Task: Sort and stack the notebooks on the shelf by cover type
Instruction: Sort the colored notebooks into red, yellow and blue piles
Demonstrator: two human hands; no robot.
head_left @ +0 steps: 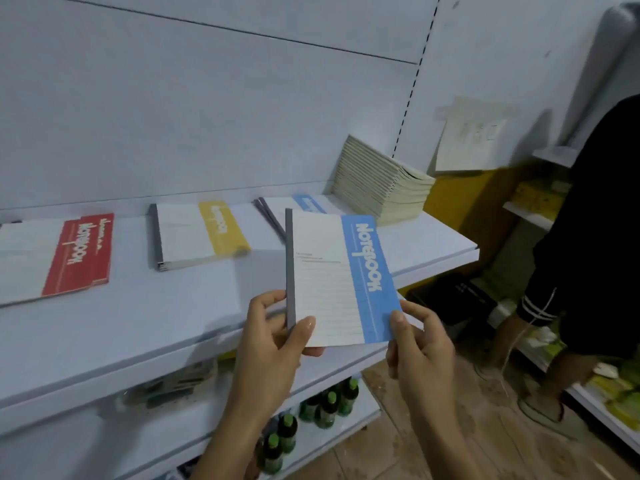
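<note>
I hold a blue-banded notebook (337, 278) above the front of the white shelf (138, 327). My left hand (273, 337) pinches its grey spine corner and my right hand (420, 344) pinches its blue corner. On the shelf lie a red-banded pile (59, 258) at the left, a yellow-banded pile (197, 233) in the middle, and a blue-banded pile (294, 207) behind the held notebook, partly hidden by it. A tall stack of cream notebooks (381, 185) stands at the shelf's right end.
Green-capped bottles (325, 407) stand on the lower shelf beneath my hands. A person in dark clothes (588, 237) bends over the yellow goods (616, 393) on another shelf at the right. Brown tiled floor (450, 438) lies between.
</note>
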